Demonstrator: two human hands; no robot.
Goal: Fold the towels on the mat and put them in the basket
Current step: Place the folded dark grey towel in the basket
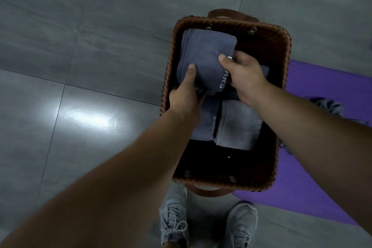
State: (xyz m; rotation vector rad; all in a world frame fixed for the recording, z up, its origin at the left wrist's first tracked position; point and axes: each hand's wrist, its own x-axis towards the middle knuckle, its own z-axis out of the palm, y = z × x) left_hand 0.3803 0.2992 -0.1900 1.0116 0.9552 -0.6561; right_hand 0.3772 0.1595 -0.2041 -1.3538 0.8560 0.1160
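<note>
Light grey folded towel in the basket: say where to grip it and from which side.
Take the light grey folded towel by its near edge, from above on the person's side. It lies flat, left edge against a folded blue towel; its near edge faces bare basket floor, leaving finger room. The left hand and right hand hold another blue towel.

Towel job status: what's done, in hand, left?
Done: a blue folded towel and a grey folded towel lie in the basket. In hand: the left hand and right hand grip a dark blue towel, folded, at the basket's far end. Left: at least one crumpled towel on the purple mat.
</note>
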